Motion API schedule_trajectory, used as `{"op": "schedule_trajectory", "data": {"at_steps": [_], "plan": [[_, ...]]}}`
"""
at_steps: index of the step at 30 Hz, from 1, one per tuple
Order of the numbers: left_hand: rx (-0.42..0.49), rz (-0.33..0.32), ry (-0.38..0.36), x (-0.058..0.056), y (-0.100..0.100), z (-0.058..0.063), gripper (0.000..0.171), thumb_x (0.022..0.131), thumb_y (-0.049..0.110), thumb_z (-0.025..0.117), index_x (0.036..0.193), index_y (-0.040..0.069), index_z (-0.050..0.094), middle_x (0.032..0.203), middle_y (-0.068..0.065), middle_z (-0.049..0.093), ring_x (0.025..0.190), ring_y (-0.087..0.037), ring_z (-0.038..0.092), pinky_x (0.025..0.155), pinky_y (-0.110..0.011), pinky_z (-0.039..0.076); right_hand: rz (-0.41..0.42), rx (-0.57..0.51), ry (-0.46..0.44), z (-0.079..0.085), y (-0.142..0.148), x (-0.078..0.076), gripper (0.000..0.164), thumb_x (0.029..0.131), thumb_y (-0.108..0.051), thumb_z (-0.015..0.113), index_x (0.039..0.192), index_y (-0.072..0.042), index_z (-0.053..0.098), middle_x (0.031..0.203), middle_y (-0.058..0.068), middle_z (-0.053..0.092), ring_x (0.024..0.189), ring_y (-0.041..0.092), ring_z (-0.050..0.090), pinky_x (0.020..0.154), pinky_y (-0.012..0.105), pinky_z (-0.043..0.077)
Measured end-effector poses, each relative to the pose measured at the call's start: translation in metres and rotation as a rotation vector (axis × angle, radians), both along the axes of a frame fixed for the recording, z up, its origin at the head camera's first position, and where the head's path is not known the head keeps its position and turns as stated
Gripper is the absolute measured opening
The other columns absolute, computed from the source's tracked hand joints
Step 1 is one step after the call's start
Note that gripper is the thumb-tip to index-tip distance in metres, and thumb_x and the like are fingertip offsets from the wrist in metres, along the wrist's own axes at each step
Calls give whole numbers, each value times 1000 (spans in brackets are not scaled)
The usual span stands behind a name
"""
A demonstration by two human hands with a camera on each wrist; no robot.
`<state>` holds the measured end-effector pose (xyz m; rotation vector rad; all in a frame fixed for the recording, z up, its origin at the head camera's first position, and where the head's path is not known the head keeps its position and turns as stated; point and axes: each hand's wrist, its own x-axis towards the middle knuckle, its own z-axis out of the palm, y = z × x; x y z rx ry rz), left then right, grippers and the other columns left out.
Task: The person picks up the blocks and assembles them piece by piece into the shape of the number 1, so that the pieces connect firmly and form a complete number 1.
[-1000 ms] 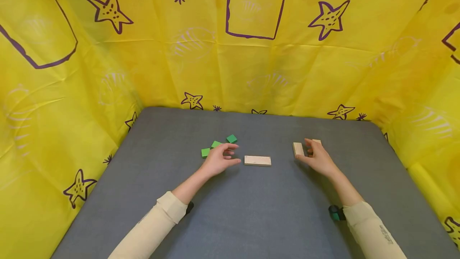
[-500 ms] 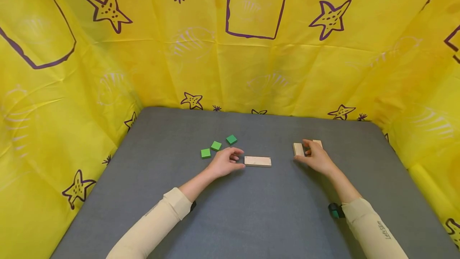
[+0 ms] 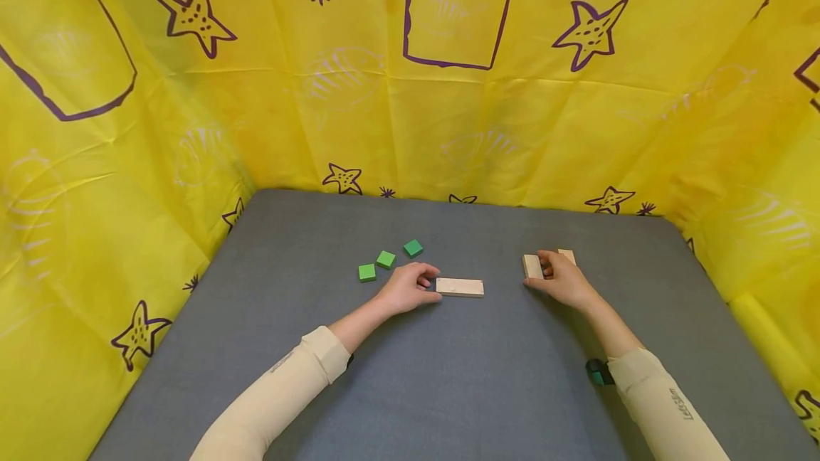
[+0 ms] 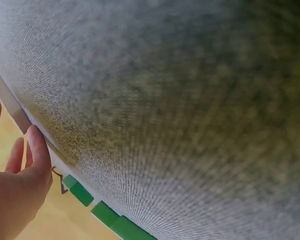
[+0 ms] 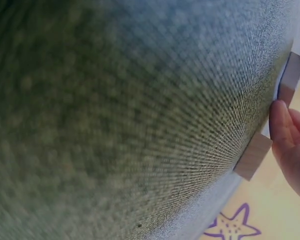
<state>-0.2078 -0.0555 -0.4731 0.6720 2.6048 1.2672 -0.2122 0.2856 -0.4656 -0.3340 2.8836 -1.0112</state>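
Observation:
In the head view, a flat pale wooden block [image 3: 460, 287] lies crosswise at mid-table. My left hand [image 3: 410, 288] is at its left end, thumb and index finger parted on either side of that end. The left wrist view has a fingertip beside the end of this wooden block [image 4: 15, 107], and a gap shows by the thumb. My right hand [image 3: 566, 283] pinches another wooden block [image 3: 532, 267] between thumb and index finger, low on the table. A third wooden block [image 3: 567, 255] lies behind that hand, partly hidden; the right wrist view shows this wooden block [image 5: 253, 156] too.
Small green blocks lie left of and beyond the left hand: a light green block [image 3: 366, 273], another light green block [image 3: 386, 260] and a darker green block [image 3: 413, 248]. The grey table [image 3: 442, 383] is bordered by a yellow patterned cloth [image 3: 359, 112].
My left hand has moved right, away from the green blocks, to the end of the middle wooden block. My right thumb and index finger have drawn slightly closer around their block, which stays in place.

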Motion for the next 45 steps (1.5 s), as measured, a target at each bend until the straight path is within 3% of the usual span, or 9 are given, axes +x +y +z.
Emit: {"op": "schedule_trajectory", "data": {"at_steps": [21, 39, 45], "plan": [[-27, -45, 80, -7, 3, -6, 32, 81, 9, 79, 111, 0, 68, 99, -9, 68, 86, -19, 63, 74, -21, 50, 17, 28, 33, -2, 1, -2, 66, 85, -18, 77, 130, 18, 45, 114, 33, 54, 94, 40, 57, 83, 54, 49], [-32, -19, 15, -8, 3, -5, 29, 80, 10, 81, 106, 2, 71, 88, -3, 68, 79, -8, 61, 69, -18, 49, 11, 35, 29, -2, 0, 0, 66, 85, -20, 77, 130, 17, 45, 115, 33, 54, 95, 40, 58, 83, 54, 49], [-52, -26, 35, -6, 2, -2, 29, 80, 12, 81, 105, 3, 71, 86, -2, 68, 77, -6, 59, 68, -18, 48, 10, 34, 19, -2, 0, 0, 66, 85, -20, 76, 131, 17, 45, 117, 33, 54, 96, 40, 57, 84, 53, 49]]}}
